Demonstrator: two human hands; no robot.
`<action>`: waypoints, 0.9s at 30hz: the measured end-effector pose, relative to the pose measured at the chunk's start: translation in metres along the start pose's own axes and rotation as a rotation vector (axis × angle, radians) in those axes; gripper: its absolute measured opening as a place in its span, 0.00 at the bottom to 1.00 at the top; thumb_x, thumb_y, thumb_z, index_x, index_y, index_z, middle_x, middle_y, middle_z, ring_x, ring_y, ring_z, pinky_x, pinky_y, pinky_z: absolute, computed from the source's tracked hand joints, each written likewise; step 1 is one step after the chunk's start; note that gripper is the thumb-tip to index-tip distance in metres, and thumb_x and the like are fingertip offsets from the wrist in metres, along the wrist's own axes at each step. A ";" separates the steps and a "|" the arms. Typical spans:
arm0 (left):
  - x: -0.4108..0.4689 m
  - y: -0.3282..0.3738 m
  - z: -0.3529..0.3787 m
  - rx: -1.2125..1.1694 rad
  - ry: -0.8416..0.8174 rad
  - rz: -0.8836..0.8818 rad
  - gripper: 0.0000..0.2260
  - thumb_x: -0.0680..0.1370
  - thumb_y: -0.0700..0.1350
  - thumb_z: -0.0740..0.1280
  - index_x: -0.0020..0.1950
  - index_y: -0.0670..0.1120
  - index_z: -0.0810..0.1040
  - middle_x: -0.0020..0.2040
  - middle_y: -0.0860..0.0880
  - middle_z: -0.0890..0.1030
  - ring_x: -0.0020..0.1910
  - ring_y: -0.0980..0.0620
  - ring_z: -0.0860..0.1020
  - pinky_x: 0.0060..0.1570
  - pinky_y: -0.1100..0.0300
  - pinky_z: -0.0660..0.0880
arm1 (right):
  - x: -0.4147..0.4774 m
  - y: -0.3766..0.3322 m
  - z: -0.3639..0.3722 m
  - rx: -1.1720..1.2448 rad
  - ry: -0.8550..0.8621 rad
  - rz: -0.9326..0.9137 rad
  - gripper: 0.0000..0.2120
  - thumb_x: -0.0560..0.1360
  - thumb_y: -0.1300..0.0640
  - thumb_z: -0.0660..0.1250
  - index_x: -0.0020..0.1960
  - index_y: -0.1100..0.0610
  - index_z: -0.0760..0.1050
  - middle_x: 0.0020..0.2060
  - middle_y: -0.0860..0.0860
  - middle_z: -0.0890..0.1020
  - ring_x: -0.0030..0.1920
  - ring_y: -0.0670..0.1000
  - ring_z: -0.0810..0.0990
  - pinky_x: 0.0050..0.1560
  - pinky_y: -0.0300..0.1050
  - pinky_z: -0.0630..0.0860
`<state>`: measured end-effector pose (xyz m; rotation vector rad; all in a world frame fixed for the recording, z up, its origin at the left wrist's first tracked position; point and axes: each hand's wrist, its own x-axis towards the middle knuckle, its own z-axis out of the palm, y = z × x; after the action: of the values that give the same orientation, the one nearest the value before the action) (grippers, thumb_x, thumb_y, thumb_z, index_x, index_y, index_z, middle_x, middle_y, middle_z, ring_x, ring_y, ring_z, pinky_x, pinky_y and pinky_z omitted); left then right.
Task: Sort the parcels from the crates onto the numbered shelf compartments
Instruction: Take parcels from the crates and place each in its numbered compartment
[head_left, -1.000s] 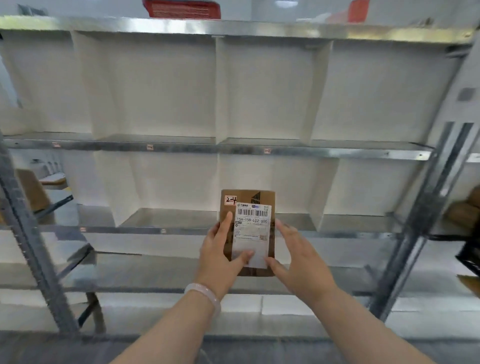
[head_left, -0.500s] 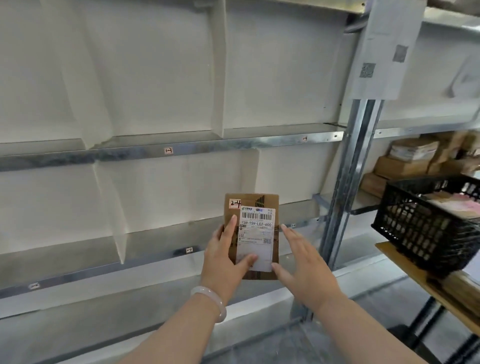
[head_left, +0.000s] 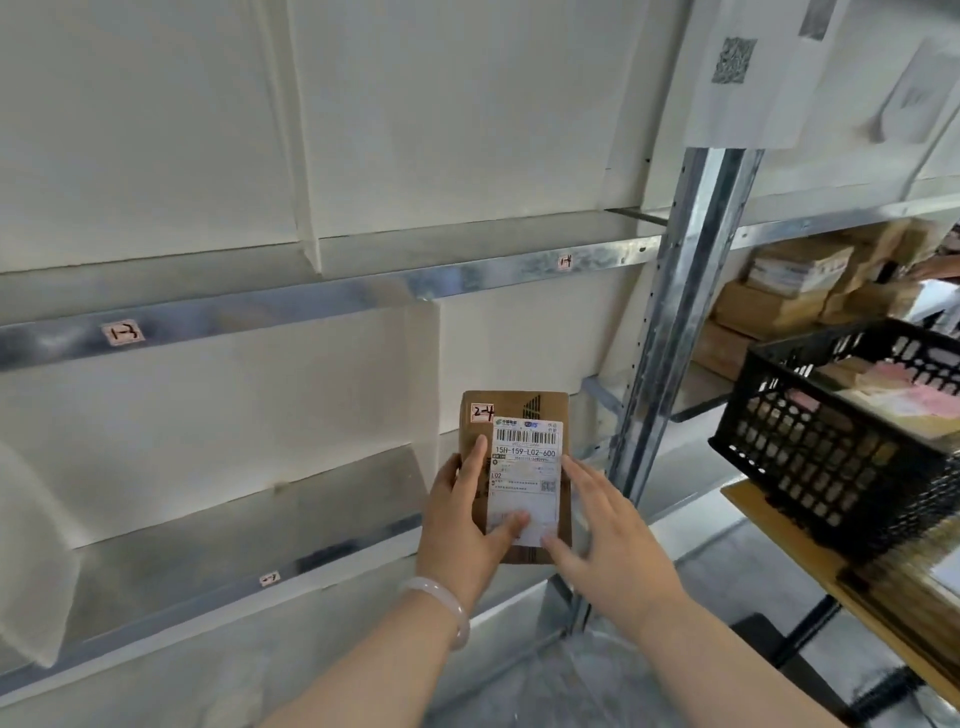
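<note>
L hand (head_left: 462, 525) grips small flat brown cardboard parcel (head_left: 519, 410) w/ white barcode label, marked 2-4, upright before grey metal shelf (head_left: 311, 301), R hand (head_left: 608, 545) straight-fingered at its right edge; farther right, black plastic crate (head_left: 810, 457) holds pink & brown packets.

Single head-worn wide-angle view, aimed forward and slightly down. Close to grey galvanised steel shelf rack with white divider panels (head_left: 311, 306), faced at an angle, turned toward silver perforated upright post (head_left: 670, 338). Black plastic lattice crate (head_left: 831, 457) near right edge.
</note>
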<state>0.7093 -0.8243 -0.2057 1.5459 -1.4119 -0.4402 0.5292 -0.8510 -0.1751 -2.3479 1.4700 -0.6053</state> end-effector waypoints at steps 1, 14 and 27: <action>0.006 -0.001 0.008 0.013 0.001 0.001 0.41 0.74 0.47 0.75 0.71 0.71 0.48 0.70 0.58 0.60 0.68 0.62 0.61 0.69 0.64 0.62 | 0.008 0.008 0.000 0.002 -0.002 0.013 0.39 0.74 0.37 0.63 0.76 0.38 0.42 0.76 0.40 0.55 0.74 0.44 0.58 0.71 0.45 0.61; 0.116 -0.042 0.099 0.112 0.255 -0.113 0.45 0.73 0.47 0.76 0.76 0.70 0.49 0.70 0.51 0.66 0.69 0.56 0.67 0.69 0.53 0.71 | 0.154 0.115 0.003 -0.074 -0.246 -0.188 0.38 0.75 0.34 0.59 0.74 0.34 0.37 0.77 0.40 0.47 0.77 0.49 0.54 0.74 0.52 0.60; 0.164 -0.121 0.120 0.204 0.390 -0.183 0.47 0.73 0.49 0.75 0.78 0.67 0.45 0.77 0.46 0.61 0.75 0.47 0.64 0.69 0.43 0.70 | 0.240 0.142 0.075 0.020 -0.348 -0.304 0.40 0.76 0.36 0.60 0.73 0.34 0.33 0.77 0.37 0.47 0.75 0.45 0.55 0.72 0.46 0.61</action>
<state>0.7263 -1.0372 -0.3075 1.8197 -1.0418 -0.0923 0.5494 -1.1258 -0.2610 -2.5222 0.9628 -0.2565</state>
